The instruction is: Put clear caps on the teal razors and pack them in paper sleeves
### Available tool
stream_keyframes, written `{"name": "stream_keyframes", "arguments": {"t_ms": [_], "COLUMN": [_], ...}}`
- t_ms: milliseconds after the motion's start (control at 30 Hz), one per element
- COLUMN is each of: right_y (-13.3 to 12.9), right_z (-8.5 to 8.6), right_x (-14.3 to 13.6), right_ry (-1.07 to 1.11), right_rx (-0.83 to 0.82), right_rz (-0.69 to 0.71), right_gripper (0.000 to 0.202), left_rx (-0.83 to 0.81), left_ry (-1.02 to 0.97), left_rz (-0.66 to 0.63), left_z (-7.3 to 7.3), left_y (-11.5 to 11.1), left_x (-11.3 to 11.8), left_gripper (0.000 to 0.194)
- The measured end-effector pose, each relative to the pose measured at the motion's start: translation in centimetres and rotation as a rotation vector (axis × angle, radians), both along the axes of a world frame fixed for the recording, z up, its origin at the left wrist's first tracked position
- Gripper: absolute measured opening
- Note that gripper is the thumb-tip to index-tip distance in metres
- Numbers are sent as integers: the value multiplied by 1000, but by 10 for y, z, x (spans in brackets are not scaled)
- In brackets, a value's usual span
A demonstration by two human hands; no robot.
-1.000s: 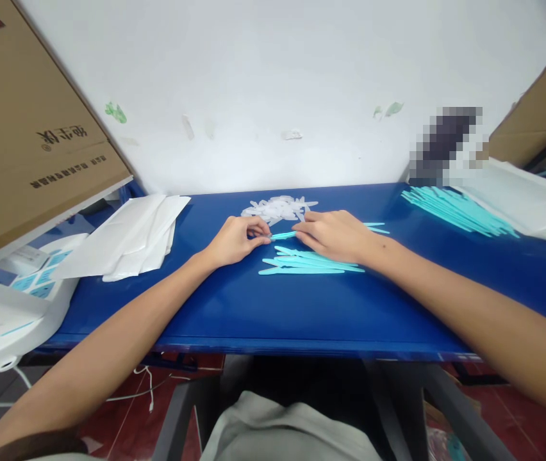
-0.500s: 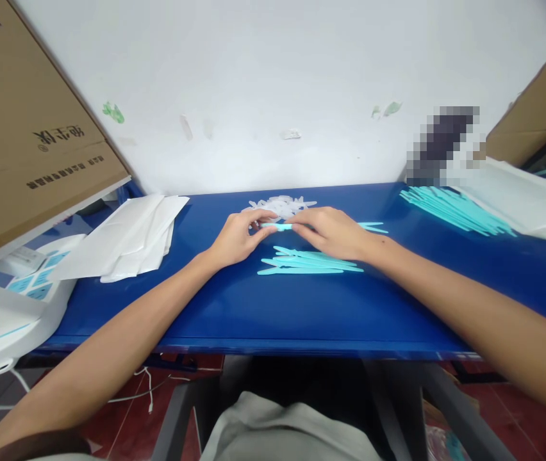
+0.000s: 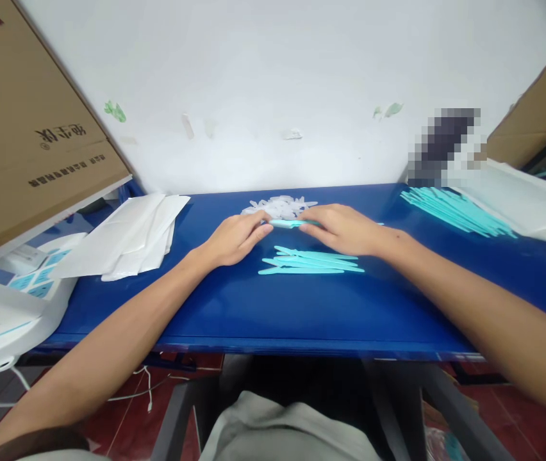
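Note:
A slim turquoise eyebrow razor (image 3: 294,224) lies level between my two hands, just in front of a heap of translucent white blade caps (image 3: 281,206). My left hand (image 3: 237,239) pinches its whitish, capped-looking left end between thumb and fingers. The handle on the right is gripped by my right hand (image 3: 343,229), which hides much of it. Nearer to me, several more turquoise razors (image 3: 311,261) rest in a loose bunch on the blue table (image 3: 273,307). A turquoise tip shows past my right wrist; what it belongs to is mostly hidden.
White paper sheets or bags (image 3: 131,234) lie at left, beside a white device with blue panels (image 3: 52,307). A cardboard box (image 3: 37,121) leans in at far left. At right, a larger stack of turquoise razors (image 3: 458,210) sits by a translucent plastic bag (image 3: 518,198).
My hands have drawn slightly apart, the left one leftward and the right one rightward. More of the razor shows between them, its left part now whitish.

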State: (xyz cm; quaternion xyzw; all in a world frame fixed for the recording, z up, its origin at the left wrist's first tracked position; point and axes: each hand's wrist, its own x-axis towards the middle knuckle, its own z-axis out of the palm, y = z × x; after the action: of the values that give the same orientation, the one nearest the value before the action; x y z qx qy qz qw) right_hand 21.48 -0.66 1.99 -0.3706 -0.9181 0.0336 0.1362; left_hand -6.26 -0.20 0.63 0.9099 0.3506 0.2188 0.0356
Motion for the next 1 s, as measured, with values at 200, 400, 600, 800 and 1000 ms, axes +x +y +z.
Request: {"name": "stream_keyframes", "arguments": {"t_ms": [200, 400, 600, 800, 1000], "right_y": [29, 38, 29, 29, 28], "right_z": [6, 8, 10, 9, 9], "right_x": [55, 73, 60, 61, 58], "right_ry": [-204, -281, -342, -318, -316], "right_rx": [21, -142, -167, -185, -58], "right_rz": [-305, -357, -399, -431, -411], "right_gripper": [47, 41, 36, 40, 45], "left_rx": [-15, -43, 96, 166, -50], "left_ry": [-72, -162, -360, -275, -120], "left_rz": [224, 101, -38, 34, 215], "left_z": [-9, -16, -12, -10, -16], "left_y": [20, 28, 22, 22, 30], "left_x": [-25, -29, -25, -27, -27], "left_gripper": [32, 31, 18, 21, 33]}}
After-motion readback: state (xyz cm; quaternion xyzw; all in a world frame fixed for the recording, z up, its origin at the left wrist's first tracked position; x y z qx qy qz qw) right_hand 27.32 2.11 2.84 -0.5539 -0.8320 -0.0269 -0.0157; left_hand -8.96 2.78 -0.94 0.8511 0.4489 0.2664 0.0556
